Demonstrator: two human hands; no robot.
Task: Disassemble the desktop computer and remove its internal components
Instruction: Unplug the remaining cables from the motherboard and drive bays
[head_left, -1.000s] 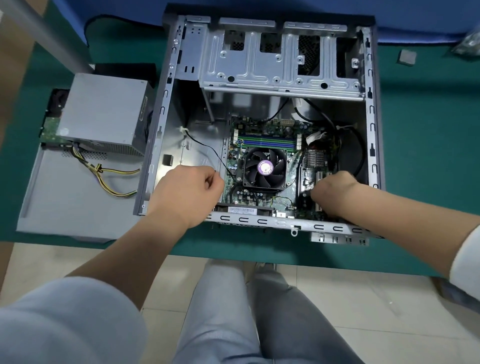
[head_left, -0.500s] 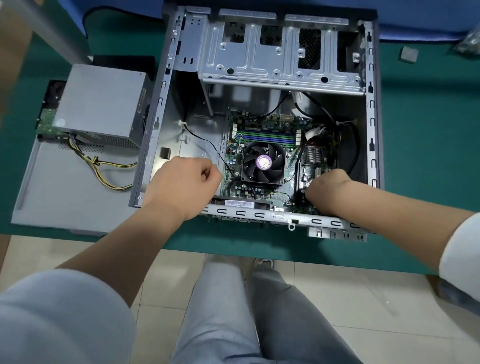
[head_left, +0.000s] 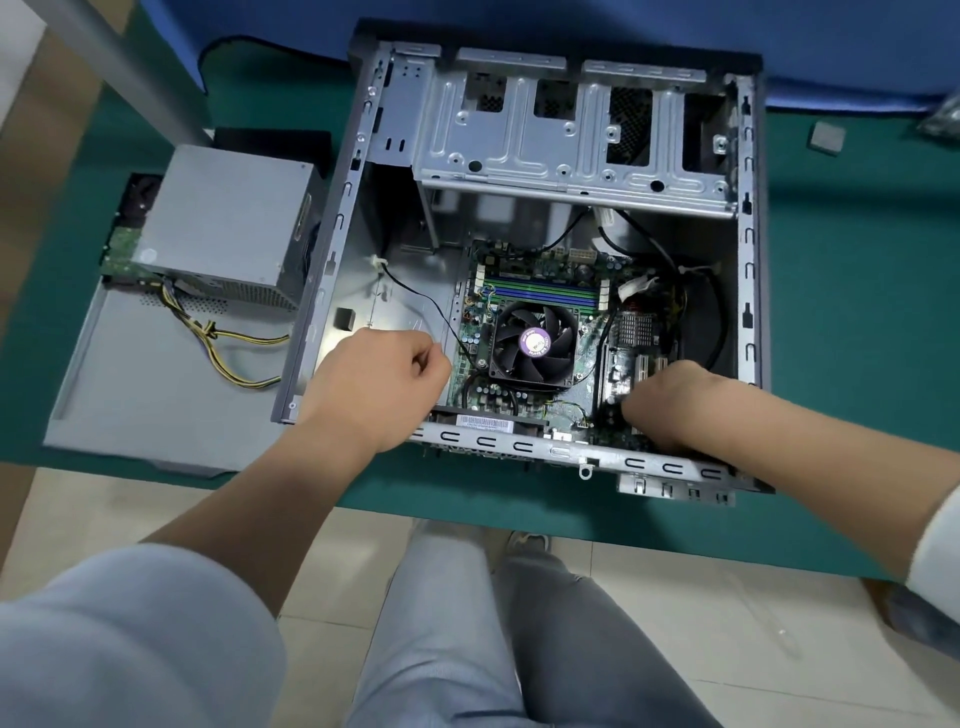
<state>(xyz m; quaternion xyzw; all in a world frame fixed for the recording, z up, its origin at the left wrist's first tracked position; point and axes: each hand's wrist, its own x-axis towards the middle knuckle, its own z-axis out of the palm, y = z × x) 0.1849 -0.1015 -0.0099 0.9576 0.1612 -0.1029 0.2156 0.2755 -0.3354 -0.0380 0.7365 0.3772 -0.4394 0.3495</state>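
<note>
We are working inside the open grey sheet-metal computer case (head_left: 748, 270), which is lying on its side on the green tabletop (head_left: 857, 322) with both our hands reaching in over its near rail. Our left hand (head_left: 374, 379) is curled into a loose fist just left of the green motherboard (head_left: 524, 400), thumb and forefinger pinched together close to the thin black wire (head_left: 415, 293) that is running from a white clip on the case floor toward the board; we cannot tell whether the wire is actually between the fingers. Our right hand (head_left: 670, 402) is curled down over the near right corner of the board, its fingertips hidden, so we cannot tell what it is gripping, if anything. Between our two hands the black square cooling fan with the purple hub label (head_left: 535, 345) is sitting on the board.

We judge that we are freeing leads and connectors from the board before lifting it. To do this well, we should be pulling on the plug body, not the wire, straight out from its header, while steadying the board with the other hand so it is not flexing. The wire should be coming out of its clip before any tugging.

Left of our left hand, outside the case, the grey metal power supply box (head_left: 223, 228) with yellow and black leads is already resting on the removed grey side panel (head_left: 140, 405).
</note>
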